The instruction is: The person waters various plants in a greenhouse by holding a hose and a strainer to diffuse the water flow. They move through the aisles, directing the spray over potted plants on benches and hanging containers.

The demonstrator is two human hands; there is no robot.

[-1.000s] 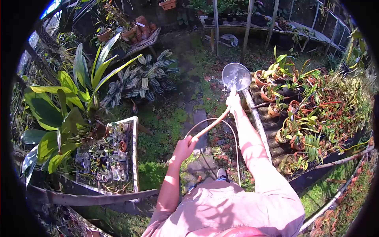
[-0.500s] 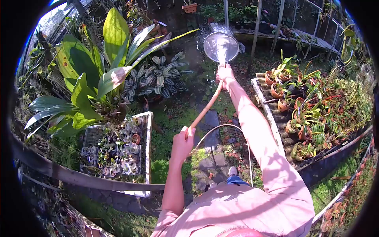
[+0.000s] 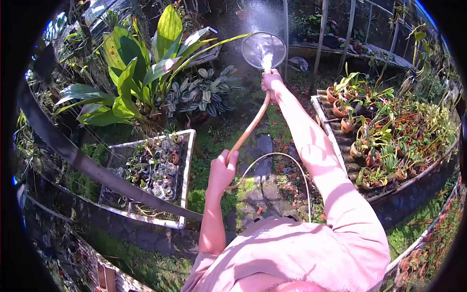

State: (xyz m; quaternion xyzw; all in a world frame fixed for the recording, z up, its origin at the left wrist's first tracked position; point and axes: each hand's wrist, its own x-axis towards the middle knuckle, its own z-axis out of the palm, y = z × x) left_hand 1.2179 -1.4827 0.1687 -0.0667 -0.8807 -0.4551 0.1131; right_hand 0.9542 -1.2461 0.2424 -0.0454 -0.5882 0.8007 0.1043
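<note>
A person's right hand, arm outstretched, grips the hose just below its round spray head, while the left hand closes its fingers around the hose lower down. Left of the hose stand a broad-leaved plant and a wire tray of small pots; right of it, a bench of potted plants. A mossy stone path lies open beneath the hose.

Right hand is gripping the watering wand just below its round spray head, arm stretched way out, water misting upward. Left hand grips the wand's lower end. Potted plants crowd the bench on the right, and a seedling tray sits on the left.
</note>
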